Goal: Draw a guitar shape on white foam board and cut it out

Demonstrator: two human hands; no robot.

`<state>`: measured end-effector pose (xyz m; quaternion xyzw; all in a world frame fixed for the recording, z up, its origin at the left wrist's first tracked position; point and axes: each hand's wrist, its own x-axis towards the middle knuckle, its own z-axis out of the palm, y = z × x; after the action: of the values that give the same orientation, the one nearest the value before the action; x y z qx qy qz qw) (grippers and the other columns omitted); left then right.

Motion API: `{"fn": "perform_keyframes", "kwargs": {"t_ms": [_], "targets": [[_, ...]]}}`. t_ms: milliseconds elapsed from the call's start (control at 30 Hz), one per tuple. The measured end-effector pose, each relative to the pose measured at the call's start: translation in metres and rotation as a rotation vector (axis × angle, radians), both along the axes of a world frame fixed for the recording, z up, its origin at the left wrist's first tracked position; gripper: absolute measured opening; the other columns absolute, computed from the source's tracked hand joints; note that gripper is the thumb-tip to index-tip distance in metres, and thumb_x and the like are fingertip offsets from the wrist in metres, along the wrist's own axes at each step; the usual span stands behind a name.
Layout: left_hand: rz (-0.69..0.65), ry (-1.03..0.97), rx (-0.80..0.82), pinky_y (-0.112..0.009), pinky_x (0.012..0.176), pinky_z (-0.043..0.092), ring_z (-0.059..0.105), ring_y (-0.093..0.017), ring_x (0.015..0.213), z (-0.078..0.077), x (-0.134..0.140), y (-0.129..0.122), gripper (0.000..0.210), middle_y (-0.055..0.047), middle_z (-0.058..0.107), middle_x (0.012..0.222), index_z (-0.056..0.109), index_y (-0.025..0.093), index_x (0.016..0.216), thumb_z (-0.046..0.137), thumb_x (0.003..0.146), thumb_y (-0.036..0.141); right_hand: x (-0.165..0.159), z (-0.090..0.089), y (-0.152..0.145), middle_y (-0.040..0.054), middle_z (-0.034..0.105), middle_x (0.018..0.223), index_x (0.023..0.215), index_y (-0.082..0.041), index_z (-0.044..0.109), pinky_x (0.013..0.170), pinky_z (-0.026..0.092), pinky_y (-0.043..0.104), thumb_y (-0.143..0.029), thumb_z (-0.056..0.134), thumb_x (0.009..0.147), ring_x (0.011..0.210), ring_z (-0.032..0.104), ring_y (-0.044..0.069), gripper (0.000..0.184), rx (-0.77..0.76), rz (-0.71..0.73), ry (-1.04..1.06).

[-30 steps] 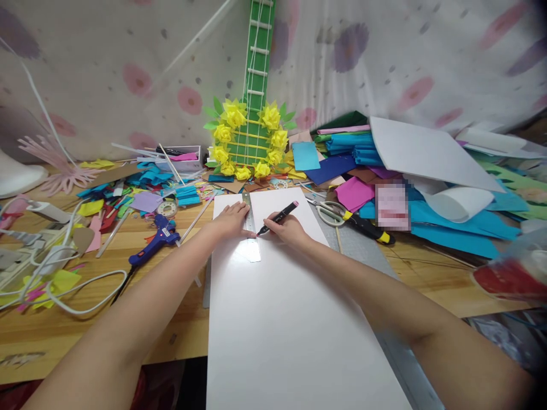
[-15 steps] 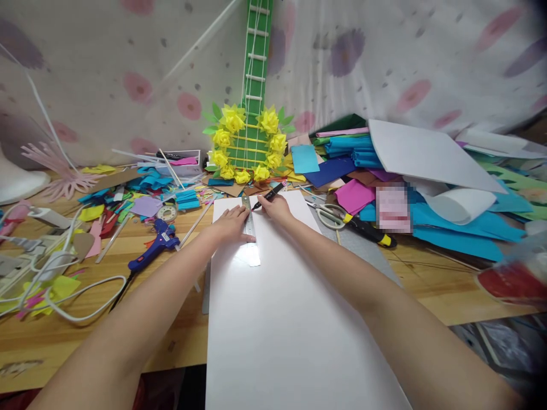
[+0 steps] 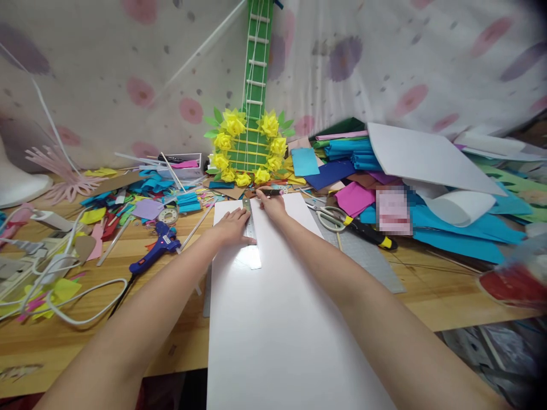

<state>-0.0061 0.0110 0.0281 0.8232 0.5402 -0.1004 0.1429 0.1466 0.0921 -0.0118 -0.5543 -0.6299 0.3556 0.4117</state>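
A long white board (image 3: 260, 319) stretches from the table toward me. On its far part lies a metal ruler (image 3: 254, 259), shiny at the near end. My left hand (image 3: 233, 228) rests flat across the ruler's left side, pressing it down with fingers and thumb stretched out. Just right of the ruler's far end, my right hand (image 3: 272, 206) pinches a black marker (image 3: 276, 192). The marker lies nearly level, its tip pointing left near the ruler's top. Any drawn line is too small to make out.
A blue glue gun (image 3: 158, 247) and white cables (image 3: 85, 285) lie on the left. Scissors (image 3: 331, 217) and a black-yellow cutter (image 3: 371, 232) are right of the board. Behind stands a green guitar shape with yellow flowers (image 3: 234, 122). Coloured paper (image 3: 453, 228) is piled at right.
My right hand has moved slightly away from me along the ruler, and the marker has tipped from slanted to nearly level. My left hand stays on the ruler.
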Motion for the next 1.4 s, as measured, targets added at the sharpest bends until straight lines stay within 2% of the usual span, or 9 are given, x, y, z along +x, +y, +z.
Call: {"fn": "perform_keyframes", "kwargs": {"t_ms": [167, 367, 500, 733, 867, 933, 1133, 1267, 1400], "targets": [[0.009, 0.004, 0.001, -0.044, 0.112, 0.013, 0.009, -0.029, 0.141, 0.003, 0.001, -0.001, 0.099, -0.017, 0.013, 0.153, 0.019, 0.012, 0.145, 0.053, 0.069, 0.067, 0.019, -0.004, -0.008, 0.0015, 0.062, 0.081, 0.095, -0.023, 0.059, 0.051, 0.05, 0.025, -0.058, 0.057, 0.072, 0.05, 0.053, 0.008, 0.043, -0.07, -0.083, 0.36], [0.011, -0.013, 0.027, -0.044, 0.112, 0.013, 0.011, -0.029, 0.141, -0.004, -0.001, 0.002, 0.1, -0.015, 0.014, 0.154, 0.019, 0.017, 0.145, 0.052, 0.066, 0.07, 0.071, 0.006, -0.05, 0.0013, 0.062, 0.078, 0.095, -0.021, 0.06, 0.053, 0.049, 0.024, -0.056, 0.061, 0.069, 0.052, 0.053, 0.008, 0.043, -0.028, -0.019, 0.288], [0.006, -0.037, 0.037, -0.043, 0.113, 0.012, 0.01, -0.029, 0.141, -0.007, -0.003, 0.002, 0.101, -0.014, 0.012, 0.154, 0.019, 0.016, 0.145, 0.051, 0.066, 0.07, 0.093, 0.006, -0.073, 0.0013, 0.062, 0.078, 0.094, -0.021, 0.059, 0.052, 0.049, 0.025, -0.059, 0.06, 0.067, 0.051, 0.052, 0.008, 0.046, -0.09, -0.047, 0.345], [-0.001, -0.055, 0.056, -0.041, 0.114, 0.01, 0.008, -0.028, 0.141, -0.003, -0.007, -0.002, 0.102, -0.015, 0.008, 0.154, 0.017, 0.011, 0.146, 0.049, 0.069, 0.069, 0.093, -0.001, -0.079, 0.0008, 0.062, 0.075, 0.094, -0.019, 0.059, 0.05, 0.048, 0.023, -0.055, 0.061, 0.068, 0.051, 0.051, 0.007, 0.044, -0.081, -0.048, 0.384], [0.002, -0.067, 0.074, -0.043, 0.113, 0.011, 0.009, -0.028, 0.141, -0.001, -0.014, -0.006, 0.098, -0.014, 0.011, 0.154, 0.019, 0.015, 0.146, 0.045, 0.07, 0.072, 0.094, -0.002, -0.078, 0.0006, 0.063, 0.075, 0.094, -0.02, 0.06, 0.051, 0.047, 0.023, -0.055, 0.062, 0.069, 0.051, 0.052, 0.007, 0.043, -0.074, -0.026, 0.393], [-0.004, -0.06, 0.069, -0.044, 0.113, 0.011, 0.009, -0.027, 0.141, -0.001, -0.021, -0.011, 0.096, -0.013, 0.013, 0.154, 0.02, 0.017, 0.146, 0.043, 0.071, 0.073, 0.094, -0.003, -0.079, 0.0004, 0.063, 0.074, 0.094, -0.02, 0.06, 0.05, 0.047, 0.023, -0.055, 0.062, 0.069, 0.051, 0.052, 0.007, 0.043, -0.061, -0.019, 0.393], [-0.026, -0.08, 0.088, -0.046, 0.113, 0.009, 0.009, -0.028, 0.141, -0.006, -0.036, -0.031, 0.098, -0.016, 0.014, 0.153, 0.023, 0.013, 0.145, 0.045, 0.071, 0.073, 0.093, -0.001, -0.079, -0.0003, 0.063, 0.072, 0.093, -0.019, 0.06, 0.047, 0.046, 0.021, -0.055, 0.063, 0.067, 0.049, 0.051, 0.006, 0.044, -0.068, -0.032, 0.432], [-0.018, -0.204, 0.172, -0.046, 0.113, 0.012, 0.013, -0.027, 0.141, -0.012, -0.029, -0.038, 0.092, -0.015, 0.014, 0.153, 0.026, 0.014, 0.144, 0.042, 0.074, 0.073, 0.09, -0.001, -0.079, -0.0007, 0.063, 0.07, 0.092, -0.019, 0.06, 0.045, 0.045, 0.02, -0.055, 0.064, 0.066, 0.047, 0.051, 0.006, 0.045, -0.071, -0.067, 0.437], [-0.05, -0.208, 0.132, -0.047, 0.113, 0.01, 0.01, -0.027, 0.141, -0.017, -0.017, -0.039, 0.093, -0.015, 0.014, 0.153, 0.024, 0.016, 0.145, 0.047, 0.073, 0.071, 0.091, -0.001, -0.079, -0.0007, 0.063, 0.072, 0.094, -0.02, 0.06, 0.045, 0.046, 0.02, -0.054, 0.063, 0.068, 0.047, 0.051, 0.006, 0.043, -0.034, -0.103, 0.424]]}}
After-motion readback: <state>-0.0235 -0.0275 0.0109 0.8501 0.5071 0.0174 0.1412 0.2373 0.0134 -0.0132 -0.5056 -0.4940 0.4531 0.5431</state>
